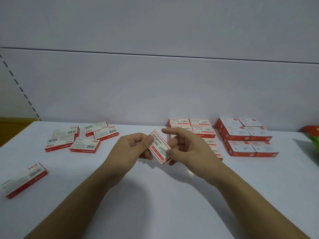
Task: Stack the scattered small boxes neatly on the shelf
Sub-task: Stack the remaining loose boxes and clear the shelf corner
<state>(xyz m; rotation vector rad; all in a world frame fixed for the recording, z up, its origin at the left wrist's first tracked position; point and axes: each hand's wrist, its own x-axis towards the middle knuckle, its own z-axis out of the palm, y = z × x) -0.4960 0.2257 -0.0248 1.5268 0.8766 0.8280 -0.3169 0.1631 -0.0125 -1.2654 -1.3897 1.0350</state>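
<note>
Setting: white shelf (155,195) under a pale back panel (155,87); a slotted upright (19,87) runs down the left.
Held box (159,147): red and white, printed face up, tilted, raised over the shelf at mid-frame between both hands; underside hidden.
Left hand (131,149): thumb pressed on the box's upper end, fingers curled beneath it.
Right hand (188,149): thumb and curled lower fingers pinch the box's right edge; forefinger stretched out above it.
Stacked boxes (200,125): neat block just behind the right hand, near rows largely hidden by it.
Loose boxes (85,146): five, barcode sides up, askew, left rear, some overlapping.
Lone box (25,180): near left, blurred.
Second block (241,133): red-and-white boxes to the right of the stack, print too small to read.
Green packet (313,135): right edge, cut off.
</note>
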